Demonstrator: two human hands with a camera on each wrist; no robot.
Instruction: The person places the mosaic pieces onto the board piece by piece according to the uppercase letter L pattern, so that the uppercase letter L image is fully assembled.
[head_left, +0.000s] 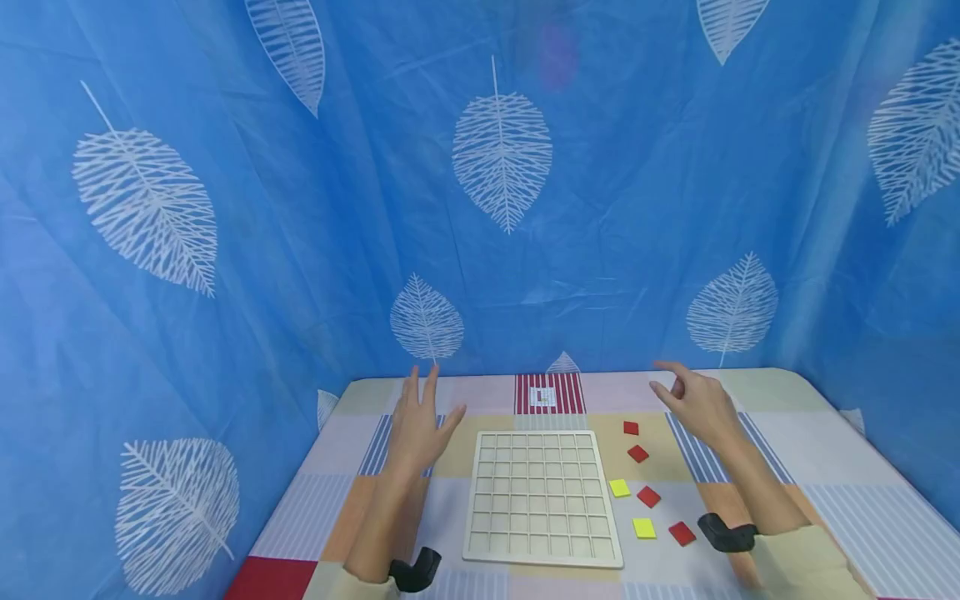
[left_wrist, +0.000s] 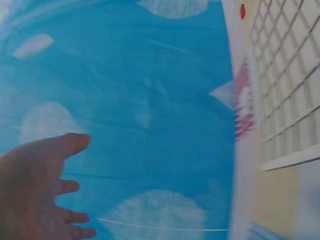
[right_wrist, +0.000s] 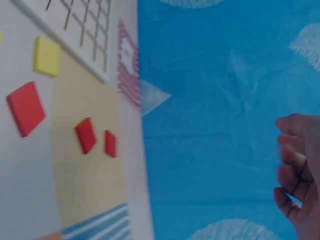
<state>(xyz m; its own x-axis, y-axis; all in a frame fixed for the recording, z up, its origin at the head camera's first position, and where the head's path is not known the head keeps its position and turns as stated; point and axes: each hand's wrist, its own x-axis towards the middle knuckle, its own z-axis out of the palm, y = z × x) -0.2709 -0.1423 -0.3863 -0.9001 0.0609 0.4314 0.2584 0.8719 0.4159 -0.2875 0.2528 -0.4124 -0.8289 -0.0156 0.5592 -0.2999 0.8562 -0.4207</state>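
A cream grid board (head_left: pixel 542 552) with many square cells lies flat on the patterned tablecloth. My left hand (head_left: pixel 415 431) hovers left of it with fingers spread and nothing held. Over the right side of the table, my right hand (head_left: pixel 703 406) is raised, its fingers loosely bent and holding nothing. Between board and right hand lie two yellow square tiles (head_left: pixel 643 528) and several red square tiles (head_left: pixel 648 497). In the right wrist view the nearer red tile (right_wrist: pixel 27 108) and a yellow tile (right_wrist: pixel 47 56) rest on the cloth, apart from the hand.
A blue curtain (head_left: pixel 600 250) with white leaf prints hangs behind and at both sides of the table. The tablecloth (head_left: pixel 750 392) has coloured patches and stripes. Each wrist wears a black band (head_left: pixel 727 533).
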